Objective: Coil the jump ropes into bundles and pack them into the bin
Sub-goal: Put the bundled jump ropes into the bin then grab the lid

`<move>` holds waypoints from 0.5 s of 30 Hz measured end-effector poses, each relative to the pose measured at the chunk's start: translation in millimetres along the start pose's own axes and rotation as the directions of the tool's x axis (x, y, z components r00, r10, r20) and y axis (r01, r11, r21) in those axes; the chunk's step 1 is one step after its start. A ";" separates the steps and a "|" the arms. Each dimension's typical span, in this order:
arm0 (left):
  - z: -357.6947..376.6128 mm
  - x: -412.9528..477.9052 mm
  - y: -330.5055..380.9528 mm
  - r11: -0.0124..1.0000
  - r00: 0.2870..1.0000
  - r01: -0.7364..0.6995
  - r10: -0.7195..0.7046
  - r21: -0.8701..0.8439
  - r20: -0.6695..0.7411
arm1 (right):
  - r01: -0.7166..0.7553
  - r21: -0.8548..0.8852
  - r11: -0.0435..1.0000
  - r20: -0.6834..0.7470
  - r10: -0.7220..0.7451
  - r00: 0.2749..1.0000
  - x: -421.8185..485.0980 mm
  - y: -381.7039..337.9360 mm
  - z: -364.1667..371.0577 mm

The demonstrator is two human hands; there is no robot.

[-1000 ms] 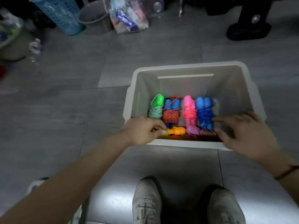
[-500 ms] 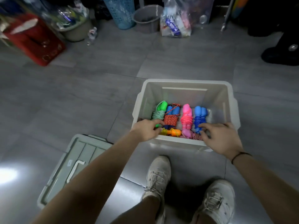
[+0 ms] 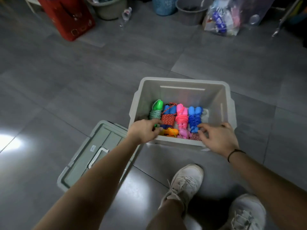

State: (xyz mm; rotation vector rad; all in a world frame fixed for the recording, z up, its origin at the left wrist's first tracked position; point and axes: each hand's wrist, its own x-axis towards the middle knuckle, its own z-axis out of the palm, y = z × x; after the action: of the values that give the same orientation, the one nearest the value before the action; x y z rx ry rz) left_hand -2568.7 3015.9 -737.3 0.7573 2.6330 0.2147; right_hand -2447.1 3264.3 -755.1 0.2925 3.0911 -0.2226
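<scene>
1. The grey tiled floor point(image 3: 66, 80) lies under the bin and everything else.
2. The pale bin point(image 3: 181, 80) stands open on the floor, with the jump rope bundles packed along its bottom.
3. The bin's lid point(image 3: 79, 165) lies flat on the floor just left of the bin, partly under the left forearm.
4. A red box point(image 3: 66, 15) stands well beyond the bin to the far left, and a clear bag point(image 3: 221, 19) of bright items sits well beyond it to the far right.
5. Two white shoes point(image 3: 186, 181) stand on the near side of the bin.
6. The right hand point(image 3: 219, 140) hovers over the bin's near right corner. Its fingers are loosely bent and grasp nothing, and the fingertips are by the near end of the blue bundle point(image 3: 193, 119).
7. The left hand point(image 3: 142, 131) reaches over the bin's near left rim. Its thumb and fingers are curled onto the left end of the orange-handled bundle point(image 3: 171, 131), where a bit of green shows.
8. Across the bin's middle lie four bundles side by side. From left to right they are the green bundle point(image 3: 156, 110), the red bundle point(image 3: 168, 117) with blue handles, the pink bundle point(image 3: 181, 117) and the blue bundle.
9. A red-and-white bundle point(image 3: 193, 136) lies against the bin's near wall, right of the orange-handled one.
</scene>
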 end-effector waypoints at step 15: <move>22.8 -11.2 16.4 0.987 0.990 0.078 -0.093 -0.137 -0.105 | 0.201 -0.082 0.976 0.066 -0.196 0.978 40.6 34.6 -0.4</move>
State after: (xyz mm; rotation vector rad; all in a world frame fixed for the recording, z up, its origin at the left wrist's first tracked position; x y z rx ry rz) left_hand -2542.8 3024.6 -750.4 0.6031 2.7158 0.4150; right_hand -2480.5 3305.5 -761.2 -0.0255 3.0599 -0.0965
